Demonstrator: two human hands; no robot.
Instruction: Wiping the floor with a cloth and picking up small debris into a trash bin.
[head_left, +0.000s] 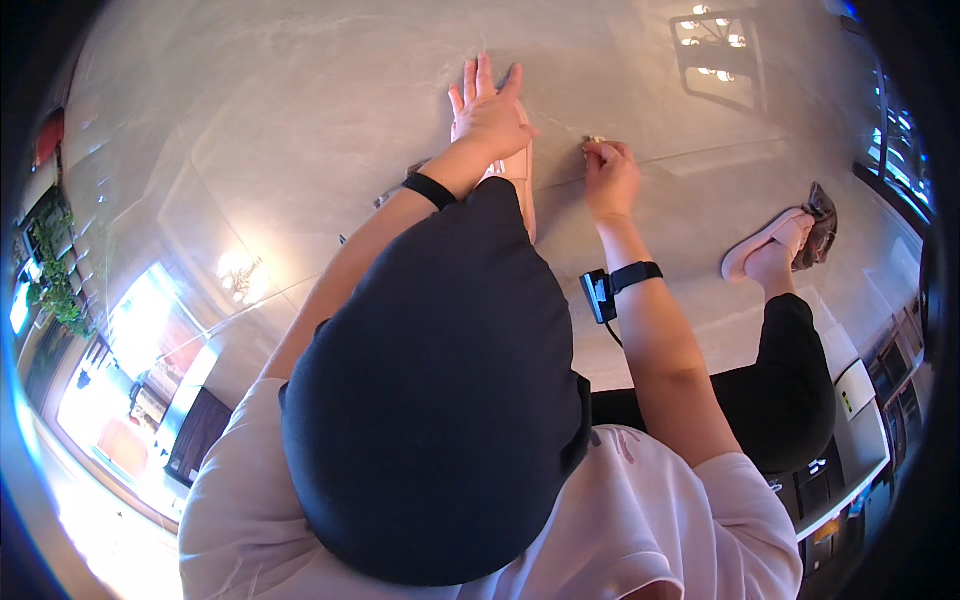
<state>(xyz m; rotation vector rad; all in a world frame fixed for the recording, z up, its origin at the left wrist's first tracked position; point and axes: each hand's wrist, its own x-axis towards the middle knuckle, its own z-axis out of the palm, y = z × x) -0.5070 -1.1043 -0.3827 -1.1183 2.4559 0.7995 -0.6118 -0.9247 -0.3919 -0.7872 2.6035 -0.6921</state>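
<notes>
My left hand (491, 124) is spread flat, fingers apart, above the front of a pink slide slipper (523, 187) on my near foot. It seems to hold nothing; whether it touches the slipper I cannot tell. To its right, my right hand (613, 178) pinches a small pale yellowish piece (595, 139) between thumb and fingers, low over the glossy beige floor (315, 112). My bent leg in black trousers (435, 390) fills the middle and hides much of the floor.
Another pink slipper (761, 240) is on my other foot, against a crumpled dark plastic bag (821, 225). A greyish-brown object (388, 196) shows partly behind my left forearm. A corded black device (598, 296) sits on my right wrist. White-edged furniture (859, 450) stands at right.
</notes>
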